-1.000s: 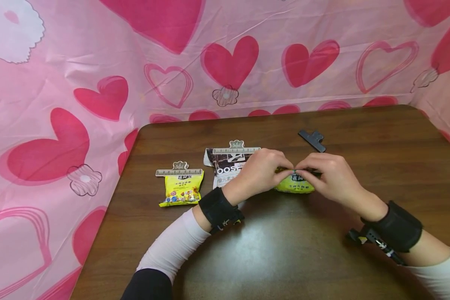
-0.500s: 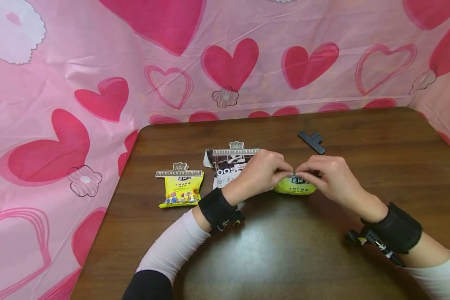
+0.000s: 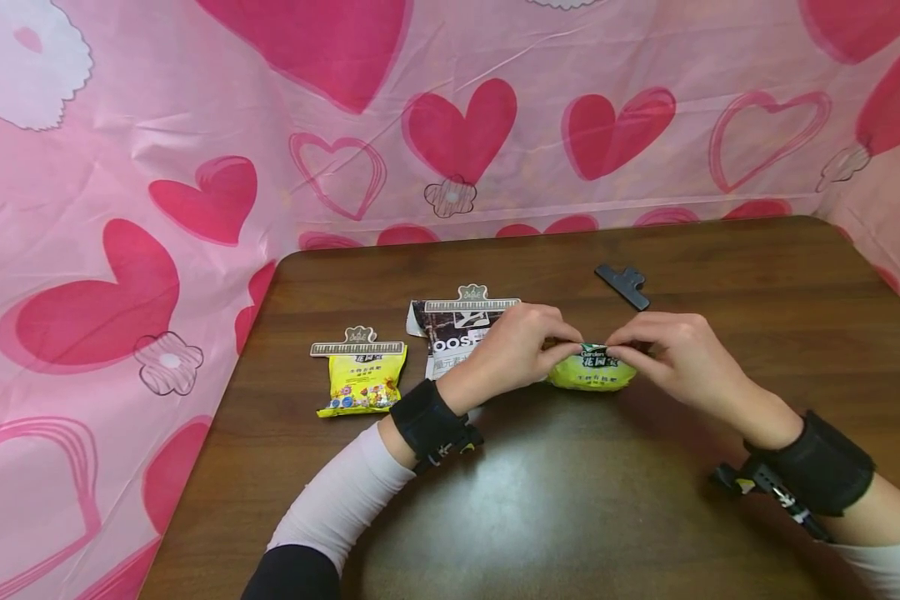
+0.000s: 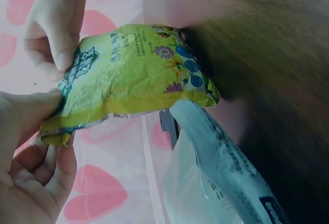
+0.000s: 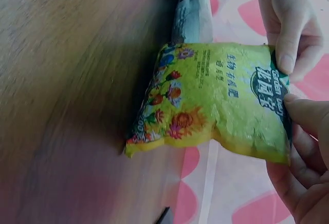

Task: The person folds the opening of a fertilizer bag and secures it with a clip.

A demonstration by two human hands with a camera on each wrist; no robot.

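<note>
- The yellow packet (image 3: 592, 370) is found near the middle of the table (image 3: 570, 500), stood on its bottom edge with its top seam raised and run left to right between the two hands.
- The seam is pinched at its left end by the left hand (image 3: 513, 346), thumb and forefinger closed on the foil (the thumb (image 4: 31, 112) is shown flat against the printed face in the left wrist view).
- The right end of the same seam is pinched by the right hand (image 3: 678, 354); its thumb (image 5: 308, 113) is laid on the packet's top corner (image 5: 280, 88) in the right wrist view.
- The long axis of the seam is thus set across the body, and both hands are equally near to it, each at its own end; neither is favoured by distance.
- A black clip (image 3: 623, 284) is lain beyond the right hand, nearer to that hand than to the left, and apart from the packet.
- A dark bag (image 3: 456, 333) with a clip on its top is placed just behind the left hand, and a second yellow packet (image 3: 362, 379), also clipped, further left.
- The packet's body (image 5: 205, 100) is seen puffed and creased, its lower edge held against the wood.
</note>
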